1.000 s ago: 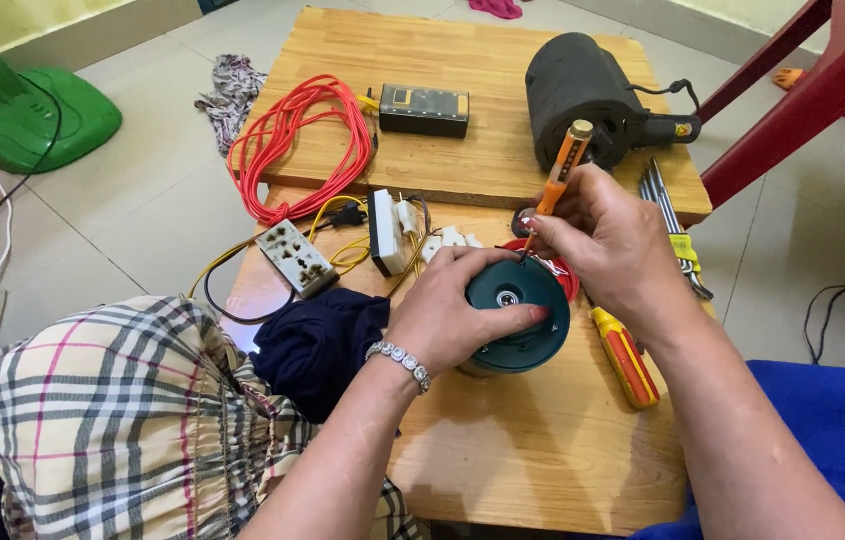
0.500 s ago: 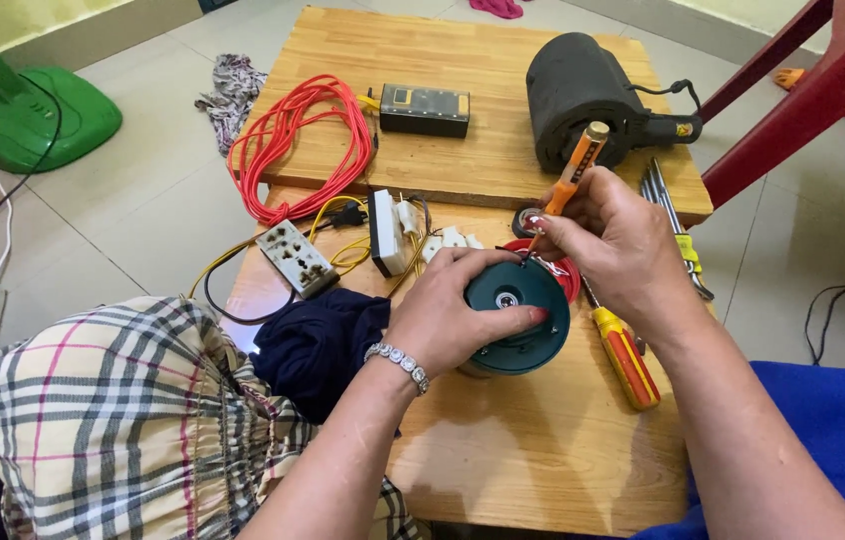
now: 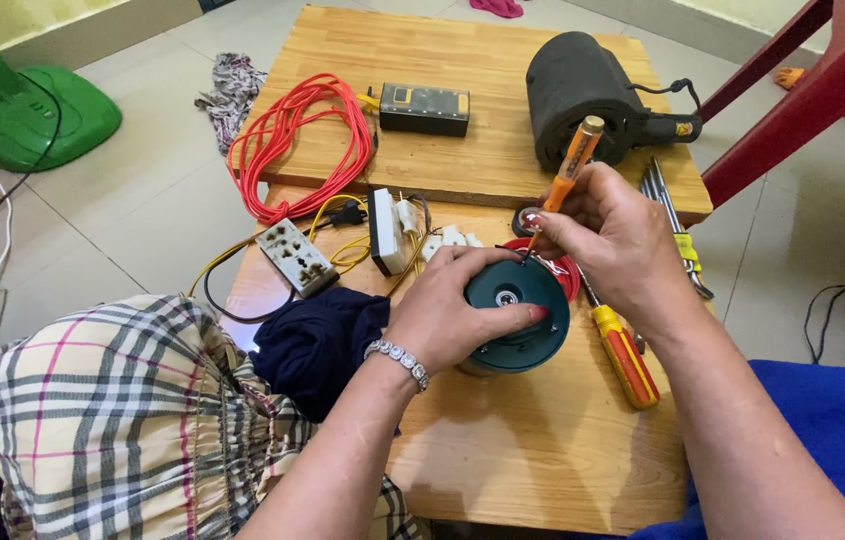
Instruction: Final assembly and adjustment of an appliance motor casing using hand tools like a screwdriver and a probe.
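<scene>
The left hand (image 3: 448, 315) is clamped over the near side of a round dark-green motor housing (image 3: 518, 312), fingers curled across its top, pinning it to the wooden table (image 3: 503, 450). The right hand (image 3: 615, 240) is closed around a slim orange-handled screwdriver (image 3: 568, 178), held steeply with the handle up and away from the person and the tip down at the far rim of the green housing. So the housing sits between the two hands, under the left and just below the right, near the middle of the table. A beaded bracelet (image 3: 398, 361) circles the left wrist.

Just behind the housing a red round part (image 3: 561, 268) peeks out, touching or nearly touching it; I cannot tell which. Beside the right wrist lies a second screwdriver with a yellow and red handle (image 3: 626, 358). Left of the hands are a dark blue cloth (image 3: 315, 345), a white socket strip (image 3: 296, 257) with yellow wire, and a white plug adapter (image 3: 386, 232). Farther back on a raised board rest a coil of red cable (image 3: 293, 145), a small black box-shaped meter (image 3: 425, 108) and a black cylindrical motor (image 3: 573, 95). A red plastic chair (image 3: 823, 80) stands at the right, a green fan base (image 3: 28, 115) on the floor at the left.
</scene>
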